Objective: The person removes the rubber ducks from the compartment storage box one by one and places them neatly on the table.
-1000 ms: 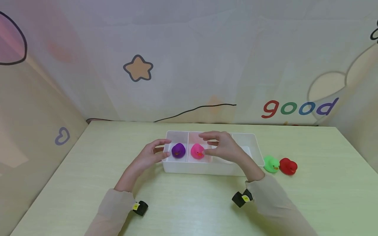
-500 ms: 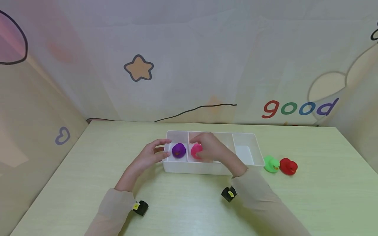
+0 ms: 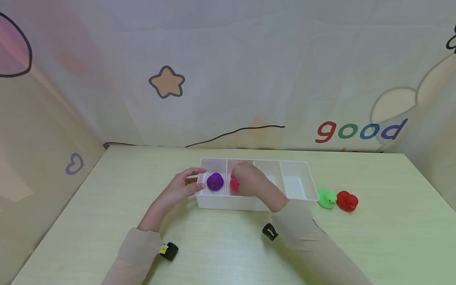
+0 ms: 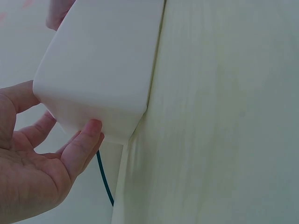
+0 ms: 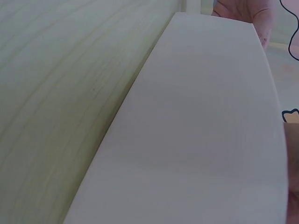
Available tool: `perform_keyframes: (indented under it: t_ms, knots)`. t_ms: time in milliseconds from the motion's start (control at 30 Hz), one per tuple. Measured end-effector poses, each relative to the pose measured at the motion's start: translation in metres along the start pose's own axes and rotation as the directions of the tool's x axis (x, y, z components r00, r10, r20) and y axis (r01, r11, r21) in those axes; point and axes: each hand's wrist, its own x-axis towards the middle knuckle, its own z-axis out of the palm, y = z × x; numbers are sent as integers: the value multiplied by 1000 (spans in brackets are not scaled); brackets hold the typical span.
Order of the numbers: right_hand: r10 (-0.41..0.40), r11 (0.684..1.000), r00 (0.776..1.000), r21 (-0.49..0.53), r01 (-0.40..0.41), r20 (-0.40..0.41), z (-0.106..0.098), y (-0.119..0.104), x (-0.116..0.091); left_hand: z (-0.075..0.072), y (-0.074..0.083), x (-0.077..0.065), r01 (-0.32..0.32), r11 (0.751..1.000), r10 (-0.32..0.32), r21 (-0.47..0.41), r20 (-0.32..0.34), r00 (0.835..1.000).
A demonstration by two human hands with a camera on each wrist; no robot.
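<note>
A long white divided box (image 3: 228, 202) stands on the table. Its leftmost compartment holds a purple rubber duck (image 3: 215, 181). A pink rubber duck (image 3: 234, 184) sits in the second compartment, partly covered by my right hand (image 3: 249, 179), whose curled fingers grip it from above; the fingertips are hidden. My left hand (image 3: 183, 184) holds the box's left end, with thumb and fingers bent around it. In the left wrist view, fingers (image 4: 84, 142) touch the end wall. The right wrist view is filled mostly by the box's front wall (image 5: 196, 107).
A green rubber duck (image 3: 327, 198) and a red rubber duck (image 3: 347, 201) sit side by side on the table (image 3: 399, 221), just right of the box. A printed backdrop (image 3: 228, 79) rises behind the table's far edge.
My right hand has moved left and down over the pink duck, and its fingers have closed in, covering more of it. The left hand stays at the box's end.
</note>
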Motion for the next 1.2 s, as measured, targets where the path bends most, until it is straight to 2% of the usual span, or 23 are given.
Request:
perform_keyframes:
  t_ms: [200,300,367,500,700,967,1200]
  knots:
    - [-14,1000,1000,-21,14,-2,-2,0,0,0,-1,1,3,1000,-3,3,2,1000]
    - [-15,999,1000,35,16,-17,-5,1,-2,0,-1,1,2,1000,-2,11,1,1000]
    - [-11,994,999,110,15,-35,-8,3,-4,0,0,1,1,1000,-1,15,-1,1000]
    - [-26,973,992,223,53,-120,-12,7,-10,0,1,0,-4,1000,4,13,1,1000]
    - [-74,943,964,296,151,-257,-18,14,-22,1,2,-2,-11,1000,11,11,0,1000]
    - [-27,904,934,390,175,-355,-30,26,-40,0,2,-1,-21,1000,21,20,-2,1000]
    - [64,872,919,470,138,-390,-41,40,-61,0,-1,0,-22,1000,22,4,8,1000]
